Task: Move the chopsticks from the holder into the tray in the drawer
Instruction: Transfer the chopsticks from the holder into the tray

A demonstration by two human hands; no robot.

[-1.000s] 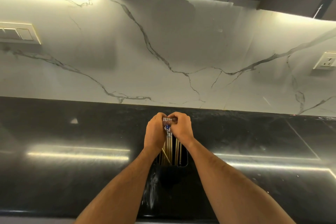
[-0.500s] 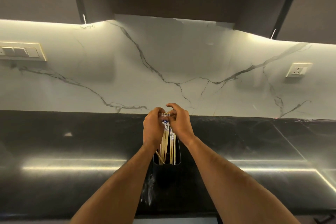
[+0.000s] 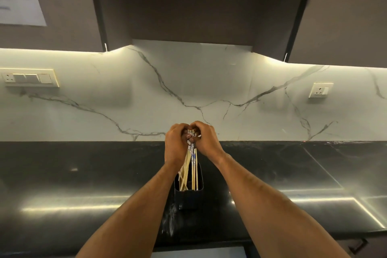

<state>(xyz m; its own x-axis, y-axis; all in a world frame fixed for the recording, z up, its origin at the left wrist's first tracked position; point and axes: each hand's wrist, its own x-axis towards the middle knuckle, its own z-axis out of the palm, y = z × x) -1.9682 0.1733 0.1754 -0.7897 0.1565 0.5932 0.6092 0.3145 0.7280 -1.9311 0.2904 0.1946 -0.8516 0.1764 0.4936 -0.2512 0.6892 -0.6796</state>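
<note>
Here, left hand [image 3: 177,145] and right hand [image 3: 207,142] clasping chopsticks [image 3: 191,165], tips in holder [image 3: 188,197]

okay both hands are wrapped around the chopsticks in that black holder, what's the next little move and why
Probably lift straight up. The left hand and right hand grip the patterned tops of the pale wooden chopsticks, but their lower ends sit inside the black rectangular holder on the dark glossy counter; they likely must clear its rim before going to the drawer.
</note>
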